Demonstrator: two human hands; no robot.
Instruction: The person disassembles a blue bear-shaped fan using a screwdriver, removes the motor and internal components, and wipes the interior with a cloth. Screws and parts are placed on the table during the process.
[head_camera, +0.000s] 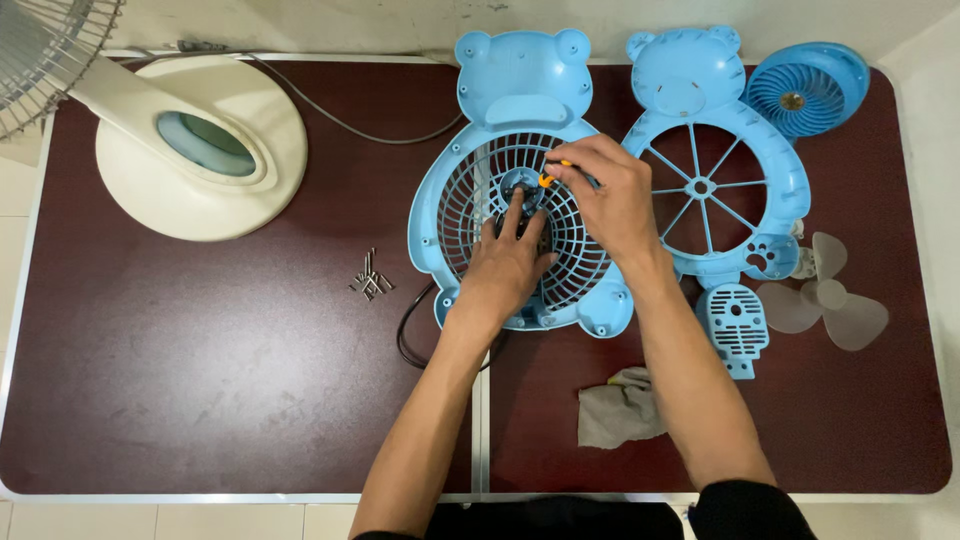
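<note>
Left hand: we see our left hand laid flat on the round grille of the blue bear-shaped fan shell, fingers spread and the index finger pointing into the hub; it presses down and closes around nothing.
Right hand: our right hand is pinched shut on a small screwdriver with an orange collar, its tip aimed at the centre of the grille.
Where the shell lies: in the middle of the dark red table, toward the far edge, face down, with a black cord running out from its near left side.
Already apart: the matching blue bear frame with spokes lies just right of the shell; a round blue motor housing sits at the far right corner; a pale three-blade propeller and a small vented blue cover rest at the near right of the frame.
Loose screws: a little heap of screws lies left of the shell, apart from it.
Progress, as we judge it: most of the fan is in separate pieces, and work at the hub is in hand; we cannot tell whether a screw sits under the tip.
Other things: a grey rag near us, and a cream desk fan base at the far left.
</note>
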